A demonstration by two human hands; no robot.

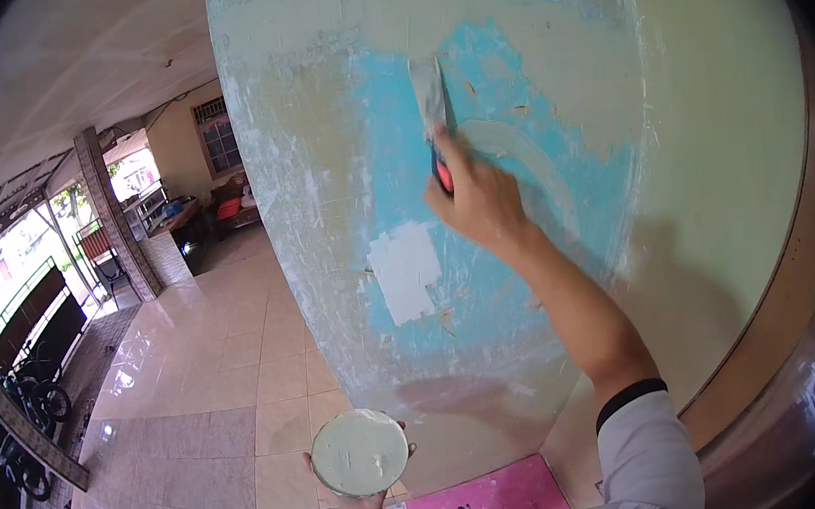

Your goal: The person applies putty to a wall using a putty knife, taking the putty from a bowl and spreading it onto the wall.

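My right hand is closed round the black and red handle of a putty knife. The knife's flat blade points up and lies against the wall, at the upper edge of a bright blue patch. Pale putty surrounds the blue, and a curved smear of it crosses the patch to the right of my hand. Lower down, my left hand holds up a round container of pale putty from beneath, fingertips showing at both sides of its rim.
A pink printed sheet lies on the floor at the wall's foot. Glossy tiles stretch off to the left, with a pillar, a parked bicycle and a counter beyond. A brown frame edges the wall at right.
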